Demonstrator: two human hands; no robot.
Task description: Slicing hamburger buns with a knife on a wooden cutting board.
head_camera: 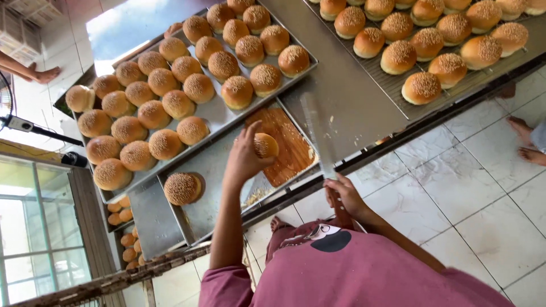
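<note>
Bakery tabletop (341, 85), steel trays over white tile floor. Left hand (245, 156) grip closed around sesame bun (265, 145), held over wooden board (287, 145). Right hand (344, 196) grip clenched on long knife (317, 133) — blade's long axis toward 12 o'clock, passing just beside bun at its 3 o'clock. Left hand nearer bun.

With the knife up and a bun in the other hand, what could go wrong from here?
1. The left hand wraps its fingers around the bun; the long knife in the right hand might nick them.
2. The bun is held above the cutting board, not resting on it, so it may slip or cut unevenly.
3. The board's tray sits near the table edge; a push could shift it.
</note>
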